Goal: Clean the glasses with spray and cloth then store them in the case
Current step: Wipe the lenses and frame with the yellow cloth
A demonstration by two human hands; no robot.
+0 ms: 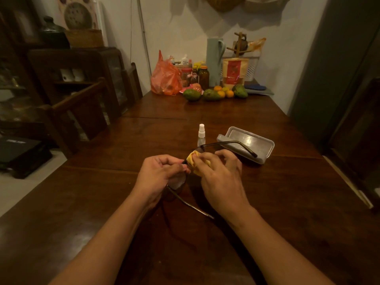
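- Two hands work close together over the dark wooden table (98, 202); the left hand (162, 171) pinches the frame of the glasses (177, 182) near the bridge, fingers curled on it
- Right hand (222, 182) grips the yellow cloth (194, 161), bunched over the far lens; both temples are unfolded, one pointing back toward the person, the other toward the case
- Step in hand, as judged: wiping a lens with the cloth
- Spray bottle (201, 134) stands upright just beyond the hands, untouched
- Case (267, 150) lies open to the right of the bottle, near the work
- Next move, as judged: wipe the nearer lens with light pressure, then fold both temples before the glasses go into the case
- Fruit (211, 94), jars and a bag sit at the far end, well apart
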